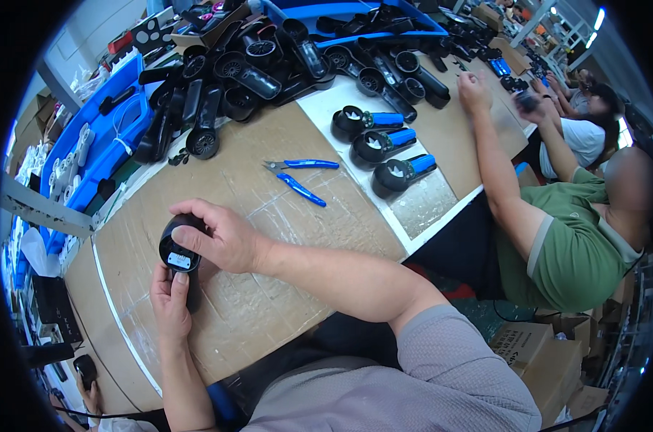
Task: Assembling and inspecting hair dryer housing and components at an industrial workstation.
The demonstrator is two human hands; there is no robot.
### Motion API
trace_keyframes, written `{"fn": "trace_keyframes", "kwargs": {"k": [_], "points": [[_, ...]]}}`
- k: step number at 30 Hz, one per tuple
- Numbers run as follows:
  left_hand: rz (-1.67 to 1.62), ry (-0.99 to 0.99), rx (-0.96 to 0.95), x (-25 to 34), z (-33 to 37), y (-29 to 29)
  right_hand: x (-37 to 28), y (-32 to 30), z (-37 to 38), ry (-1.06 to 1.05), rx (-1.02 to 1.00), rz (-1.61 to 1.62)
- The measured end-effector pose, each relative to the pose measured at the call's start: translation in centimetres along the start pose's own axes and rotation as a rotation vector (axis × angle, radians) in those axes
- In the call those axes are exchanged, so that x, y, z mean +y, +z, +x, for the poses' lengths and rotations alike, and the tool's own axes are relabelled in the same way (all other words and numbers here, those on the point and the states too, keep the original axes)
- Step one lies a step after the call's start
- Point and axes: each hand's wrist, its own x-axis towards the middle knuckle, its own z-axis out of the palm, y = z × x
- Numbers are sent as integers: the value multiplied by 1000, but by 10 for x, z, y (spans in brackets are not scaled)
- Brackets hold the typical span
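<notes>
A black plastic housing with a round head and a short handle is held between my two hands over the brown work surface. My left hand is wrapped round its handle from below, thumb on top. My right hand grips the round head, its thumb pressed over the opening. Inside the head a small silver plate shows; the thumb hides the rest. Blue-handled side cutters lie with their handles spread beyond my right hand, touched by neither hand.
Several black housings are heaped at the back. To the right stand three housings with blue cylinders. A blue tray with white parts is at the left, another blue tray behind. A co-worker in green sits at the right.
</notes>
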Motion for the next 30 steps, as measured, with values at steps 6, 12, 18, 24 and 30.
{"fn": "trace_keyframes", "kwargs": {"k": [6, 12, 18, 24, 30], "points": [[0, -3, -14, 1, 0, 3, 2, 0, 0, 35, 2, -11], [28, -12, -14, 0, 1, 2, 0, 0, 1, 43, 6, -7], [47, 15, -9, -2, 0, 4, -5, -1, 0, 31, 4, -8], [66, 20, 3, -8, 0, 0, -6, -1, 0, 33, 12, -12], [49, -16, -66, -10, 0, -9, 0, 0, 1, 16, -5, -35]]}}
